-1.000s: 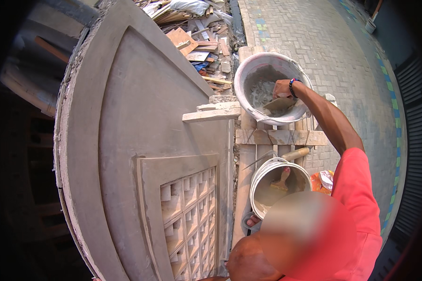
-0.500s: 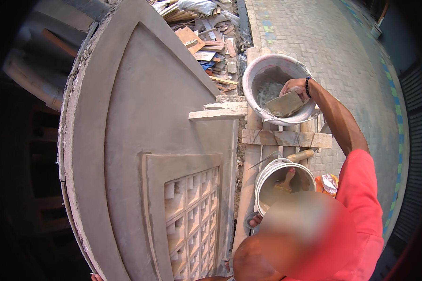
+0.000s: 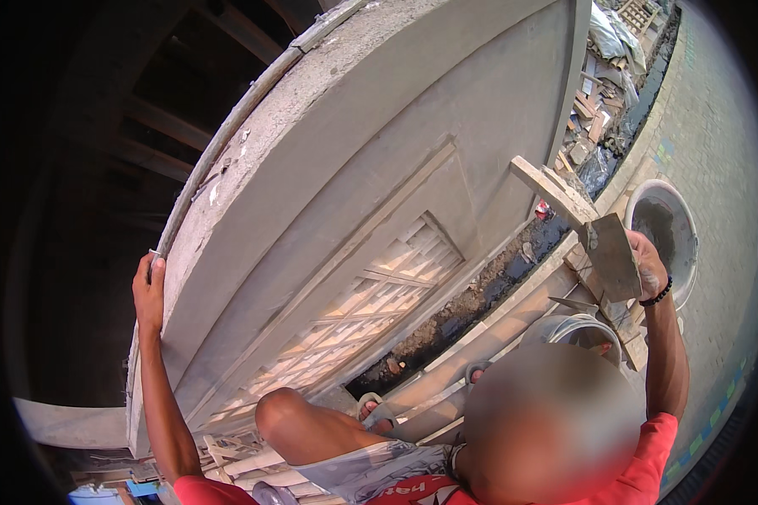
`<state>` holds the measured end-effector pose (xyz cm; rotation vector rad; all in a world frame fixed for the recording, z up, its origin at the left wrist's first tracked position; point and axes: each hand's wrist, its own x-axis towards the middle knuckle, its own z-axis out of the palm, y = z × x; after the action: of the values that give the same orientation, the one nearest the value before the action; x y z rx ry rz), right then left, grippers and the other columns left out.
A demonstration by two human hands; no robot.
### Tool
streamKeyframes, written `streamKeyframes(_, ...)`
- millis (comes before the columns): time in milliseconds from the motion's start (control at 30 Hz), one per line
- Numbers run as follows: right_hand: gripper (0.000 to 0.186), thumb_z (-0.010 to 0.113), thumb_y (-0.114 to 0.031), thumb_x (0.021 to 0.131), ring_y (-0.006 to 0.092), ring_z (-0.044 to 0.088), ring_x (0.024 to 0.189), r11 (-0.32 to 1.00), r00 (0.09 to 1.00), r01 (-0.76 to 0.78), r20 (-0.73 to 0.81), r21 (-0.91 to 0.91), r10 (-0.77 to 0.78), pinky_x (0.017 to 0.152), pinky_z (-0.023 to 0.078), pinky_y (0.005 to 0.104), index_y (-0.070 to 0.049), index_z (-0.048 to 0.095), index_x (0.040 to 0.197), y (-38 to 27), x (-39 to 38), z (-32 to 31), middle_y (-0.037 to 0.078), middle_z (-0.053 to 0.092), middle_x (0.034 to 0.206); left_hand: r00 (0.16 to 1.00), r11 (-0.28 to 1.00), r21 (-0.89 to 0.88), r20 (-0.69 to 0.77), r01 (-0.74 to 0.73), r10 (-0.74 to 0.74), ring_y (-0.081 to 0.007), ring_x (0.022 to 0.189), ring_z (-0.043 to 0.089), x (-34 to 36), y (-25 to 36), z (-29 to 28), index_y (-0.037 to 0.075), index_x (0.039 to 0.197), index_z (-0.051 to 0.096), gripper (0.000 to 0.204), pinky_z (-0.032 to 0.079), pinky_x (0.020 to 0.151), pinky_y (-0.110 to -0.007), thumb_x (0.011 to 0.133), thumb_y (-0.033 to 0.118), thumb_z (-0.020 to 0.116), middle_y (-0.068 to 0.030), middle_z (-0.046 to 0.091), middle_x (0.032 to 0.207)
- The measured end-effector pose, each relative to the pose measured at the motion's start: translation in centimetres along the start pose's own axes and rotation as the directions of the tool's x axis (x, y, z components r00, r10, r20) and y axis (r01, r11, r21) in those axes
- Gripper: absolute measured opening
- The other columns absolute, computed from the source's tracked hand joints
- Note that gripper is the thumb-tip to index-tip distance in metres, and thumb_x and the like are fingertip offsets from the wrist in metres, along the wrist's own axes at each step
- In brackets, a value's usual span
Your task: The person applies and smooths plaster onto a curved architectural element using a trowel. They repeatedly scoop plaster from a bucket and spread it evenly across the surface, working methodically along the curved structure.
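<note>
My left hand (image 3: 149, 295) grips the rough outer edge of the grey plastered wall (image 3: 328, 135), its fingertips partly hidden. On the right, my right hand (image 3: 648, 268) is closed around a plastering trowel (image 3: 611, 257); the trowel's handle is hidden, and its flat grey blade is raised. Beyond that hand stands a pale mortar tub (image 3: 689, 210) with wet grey mortar inside. A patterned vent block panel (image 3: 370, 295) is set into the wall below a framed recess.
A white bucket (image 3: 560, 326) stands on the wooden scaffold planks (image 3: 446, 383), beside my feet. A board (image 3: 541, 187) juts out from the wall. Between wall and planks runs a dark ditch (image 3: 480, 324). Scrap wood and rubble (image 3: 596, 114) lie at the far end, next to a paved road (image 3: 720, 126).
My right hand has lifted the trowel out of the tub and toward the wall. My left hand has come into fuller view on the wall's edge. The view has swung left.
</note>
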<state>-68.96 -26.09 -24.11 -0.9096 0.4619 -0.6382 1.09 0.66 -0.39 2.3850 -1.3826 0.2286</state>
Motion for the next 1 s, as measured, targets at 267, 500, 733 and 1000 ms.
streamKeyframes(267,0.048,0.074,-0.014,0.091,0.0153,0.063,0.109,0.977,0.959,-0.174,0.246,0.12,0.14,0.09,0.056,0.034,-0.006,0.049,0.131,8.8,12.2,16.4,0.006,0.063,0.119,0.992,0.989,0.081,-0.006,0.124,-0.124,-0.0323,0.107,0.061,-0.2,2.3,0.2,0.007,0.125,0.063,0.059,0.046,0.095,-0.044,0.097,0.058,0.053,-0.0192,0.068,0.114)
streamKeyframes(500,0.042,0.07,-0.01,0.093,0.0137,0.061,0.104,0.995,0.997,0.017,0.077,-0.099,-0.009,0.087,0.055,0.0325,-0.002,0.049,0.129,16.1,17.8,23.5,0.006,0.062,0.113,0.994,0.992,0.055,-0.009,0.113,-0.112,-0.0364,0.11,0.061,-0.2,2.0,0.3,0.008,0.126,0.064,0.064,0.046,0.096,-0.046,0.095,0.063,0.054,-0.0216,0.067,0.116)
streamKeyframes(733,0.036,0.068,-0.006,0.092,0.0142,0.06,0.102,0.799,0.921,0.314,-0.042,-0.514,-0.388,0.086,0.054,0.0313,0.002,0.054,0.124,21.9,19.8,25.1,0.009,0.06,0.111,0.978,0.967,0.142,-0.05,0.21,-0.205,-0.0383,0.133,0.052,-0.3,2.1,0.7,0.009,0.14,0.058,0.075,0.043,0.107,-0.052,0.093,0.067,0.051,-0.0218,0.059,0.138)
streamKeyframes(1000,0.035,0.068,-0.003,0.089,0.0213,0.06,0.095,0.292,0.804,0.292,0.068,-0.911,-0.591,0.079,0.052,0.0346,0.001,0.057,0.122,24.4,21.1,25.8,0.012,0.057,0.102,0.991,0.986,0.101,-0.03,0.131,-0.128,-0.0363,0.129,0.056,-0.5,0.9,1.1,0.009,0.139,0.058,0.076,0.045,0.105,-0.054,0.093,0.069,0.049,-0.021,0.063,0.133)
